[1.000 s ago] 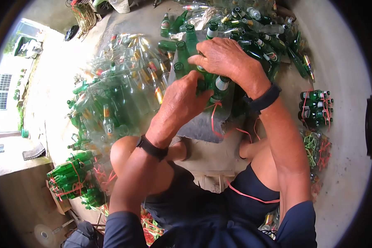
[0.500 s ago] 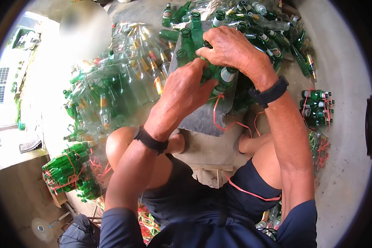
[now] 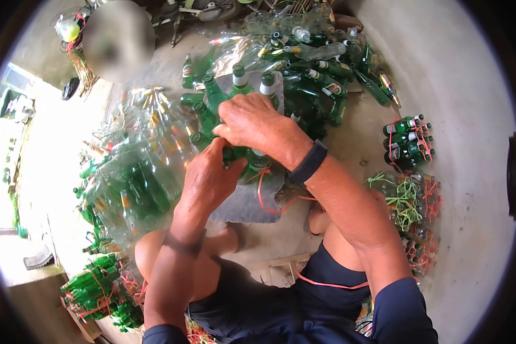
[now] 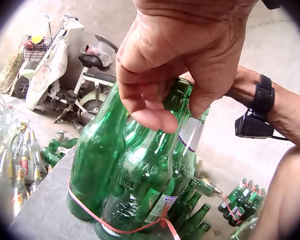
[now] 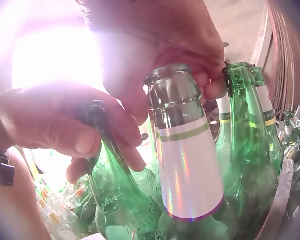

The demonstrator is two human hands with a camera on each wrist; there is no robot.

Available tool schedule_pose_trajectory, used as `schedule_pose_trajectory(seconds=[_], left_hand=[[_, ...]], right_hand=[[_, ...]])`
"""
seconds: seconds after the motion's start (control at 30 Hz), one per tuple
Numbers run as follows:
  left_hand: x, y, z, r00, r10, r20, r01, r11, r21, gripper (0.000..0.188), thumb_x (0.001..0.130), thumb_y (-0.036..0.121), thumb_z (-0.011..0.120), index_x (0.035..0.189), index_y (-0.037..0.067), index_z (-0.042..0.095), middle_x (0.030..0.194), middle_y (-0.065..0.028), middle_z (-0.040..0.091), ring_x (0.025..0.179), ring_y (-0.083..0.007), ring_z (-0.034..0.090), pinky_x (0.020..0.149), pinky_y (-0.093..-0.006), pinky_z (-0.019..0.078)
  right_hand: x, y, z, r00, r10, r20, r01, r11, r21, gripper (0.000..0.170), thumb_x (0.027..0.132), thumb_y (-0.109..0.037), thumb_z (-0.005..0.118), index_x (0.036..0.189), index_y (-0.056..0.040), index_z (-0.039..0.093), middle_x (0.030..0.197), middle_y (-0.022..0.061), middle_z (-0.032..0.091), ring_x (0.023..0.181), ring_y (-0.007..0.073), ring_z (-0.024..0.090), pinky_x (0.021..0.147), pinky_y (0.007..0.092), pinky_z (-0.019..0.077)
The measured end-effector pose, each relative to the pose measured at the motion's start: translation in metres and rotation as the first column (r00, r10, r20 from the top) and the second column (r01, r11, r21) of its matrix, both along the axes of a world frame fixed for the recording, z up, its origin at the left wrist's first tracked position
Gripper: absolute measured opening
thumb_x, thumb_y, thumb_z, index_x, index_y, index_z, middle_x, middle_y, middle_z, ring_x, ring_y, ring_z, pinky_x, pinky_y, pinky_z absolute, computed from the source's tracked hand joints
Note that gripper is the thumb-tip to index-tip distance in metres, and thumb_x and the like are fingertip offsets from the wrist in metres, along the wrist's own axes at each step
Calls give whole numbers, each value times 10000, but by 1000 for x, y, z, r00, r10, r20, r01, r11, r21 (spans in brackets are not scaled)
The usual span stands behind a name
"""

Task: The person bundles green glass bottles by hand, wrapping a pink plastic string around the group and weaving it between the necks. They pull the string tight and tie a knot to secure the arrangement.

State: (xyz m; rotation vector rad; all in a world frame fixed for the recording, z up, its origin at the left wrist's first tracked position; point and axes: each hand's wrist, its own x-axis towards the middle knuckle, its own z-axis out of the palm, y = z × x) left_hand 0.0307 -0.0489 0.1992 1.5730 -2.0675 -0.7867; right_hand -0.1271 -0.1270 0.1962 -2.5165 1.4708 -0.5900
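A cluster of upright green glass bottles (image 3: 210, 94) stands on a dark grey board (image 3: 241, 206). Pink string (image 4: 95, 214) runs around their lower bodies and is knotted at the front, a loose tail hanging off. My left hand (image 3: 203, 178) grips the neck of a front green bottle (image 4: 135, 187), thumb on one side and fingers on the other. Over the middle of the cluster, my right hand (image 3: 261, 123) bends its fingers down around a bottle neck. A white-labelled bottle (image 5: 190, 170) stands under that palm in the right wrist view. Both hands are close together.
Clear and green loose bottles (image 3: 149, 166) are heaped at the left, with another pile (image 3: 327, 63) at the back right. Tied bottle bundles (image 3: 407, 143) lie along the right wall. A string-tied green bundle (image 3: 94, 286) is at the lower left. Scooters (image 4: 55, 65) stand behind.
The head view has swung, so the bottles, board and both hands now sit lower and further left in it. Both hands stay at the bottle necks throughout.
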Motion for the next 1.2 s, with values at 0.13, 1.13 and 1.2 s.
schedule_pose_trajectory(seconds=[0.13, 1.13, 1.2], left_hand=[[0, 1, 1, 1000, -8, -19, 8, 1000, 0, 417, 885, 204, 791, 1210, -12, 642, 956, -214, 747, 830, -341, 735, 770, -418, 562], [18, 4, 21, 999, 42, -11, -41, 996, 78, 577, 834, 230, 848, 1325, 11, 638, 1243, -124, 748, 767, -201, 704, 759, -370, 579], [17, 4, 23, 999, 41, -6, -40, 996, 78, 585, 841, 230, 847, 1336, 5, 630, 1250, -125, 746, 767, -193, 696, 760, -370, 577]], right_hand=[[1, 0, -1, 998, 0, -56, 1, 1000, 12, 383, 880, -392, 749, 848, -11, 731, 834, 242, 732, 860, 436, 730, 857, 518, 546], [-113, -3, 39, 987, -147, -66, 156, 974, 162, 216, 876, -205, 669, 827, 3, 700, 788, 239, 680, 787, 452, 670, 723, 504, 536], [-126, 3, 25, 980, -149, -128, 174, 962, 209, 206, 868, -202, 674, 842, -2, 719, 802, 240, 692, 799, 444, 683, 730, 503, 541]])
